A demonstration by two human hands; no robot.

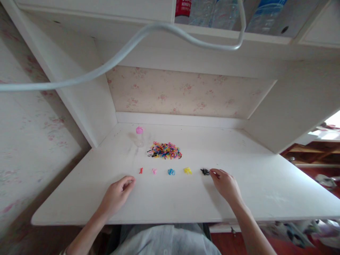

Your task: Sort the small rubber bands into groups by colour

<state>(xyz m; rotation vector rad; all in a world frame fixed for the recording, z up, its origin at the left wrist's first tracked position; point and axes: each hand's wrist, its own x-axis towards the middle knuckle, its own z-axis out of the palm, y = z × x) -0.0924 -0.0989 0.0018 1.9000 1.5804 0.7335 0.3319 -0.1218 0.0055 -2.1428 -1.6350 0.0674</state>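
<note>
My right hand [225, 185] is at the right end of a row of small piles, its fingertips pinched together at the edge of the black rubber bands [204, 171]. My left hand [118, 194] rests on the table with its fingers loosely curled in, near the red rubber bands [141, 170]; nothing shows in it. Between the hands lie pink rubber bands [154, 171], blue rubber bands [171, 172] and yellow rubber bands [187, 170]. Behind the row spreads a larger heap of mixed-colour rubber bands [166, 150].
A clear bottle with a pink top [139, 136] stands behind the heap at the left. The white table [172, 202] is bounded by side panels and a low back wall. A pale cable [117, 58] crosses the upper view, before a shelf holding plastic bottles [225, 14].
</note>
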